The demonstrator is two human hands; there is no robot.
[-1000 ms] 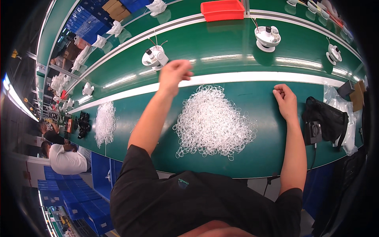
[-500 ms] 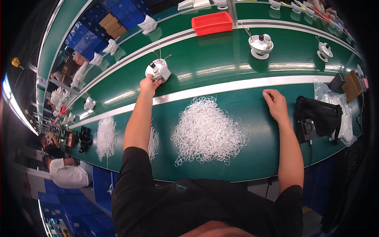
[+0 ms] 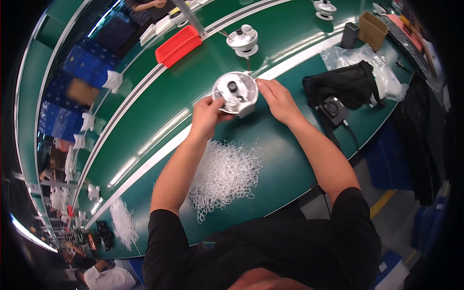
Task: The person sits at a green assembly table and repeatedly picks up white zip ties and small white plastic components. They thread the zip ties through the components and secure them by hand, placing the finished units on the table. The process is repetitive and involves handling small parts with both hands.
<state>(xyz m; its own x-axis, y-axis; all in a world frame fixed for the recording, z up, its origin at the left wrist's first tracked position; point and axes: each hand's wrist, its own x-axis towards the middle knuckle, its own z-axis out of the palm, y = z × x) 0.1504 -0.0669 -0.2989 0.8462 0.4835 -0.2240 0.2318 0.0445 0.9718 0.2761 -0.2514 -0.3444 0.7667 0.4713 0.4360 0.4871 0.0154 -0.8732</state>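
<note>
My left hand grips the lower left side of a white, round, bowl-shaped housing, thumb over its rim. Inside the bowl sits a black lens-like cylinder. At the housing's right rim, the fingers of my right hand are pressed together; whatever may be between them is too small to make out. Thin leads stick up from the far side of the housing. Below my left hand, a heap of small white looped ties lies on the green table, partly covered by my left forearm.
A similar white unit stands on the green conveyor, with another unit farther right. Beyond is a red bin. On the right lie a black bag, a small black fan-like device and clear plastic.
My left hand has lifted the housing from the conveyor and brought it nearer and to the right. My right hand has come up to its rim. The view has turned to the right.
</note>
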